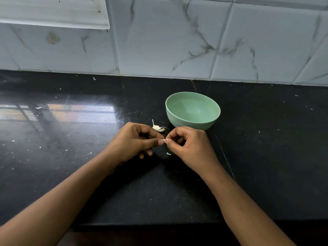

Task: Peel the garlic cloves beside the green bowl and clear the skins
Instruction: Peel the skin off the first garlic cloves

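In front of the bowl [193, 110], the left hand [134, 141] and right hand [188, 144] pinched a clove [165, 140] in curled fingers. A garlic piece [157, 127] lay on the table [266, 157], left of the bowl.

bowl [186, 121]: pale green, round, upright, on the desk.
held clove [166, 140]: small, whitish, mostly hidden; pinched between the left hand [136, 141] and the right hand [190, 144], in front of the bowl.
loose clove [158, 128]: cream-white, a thin strip of skin sticking up; lies just left of the bowl's base.
skin flake [168, 153]: tiny, white, on the desk below the hands.
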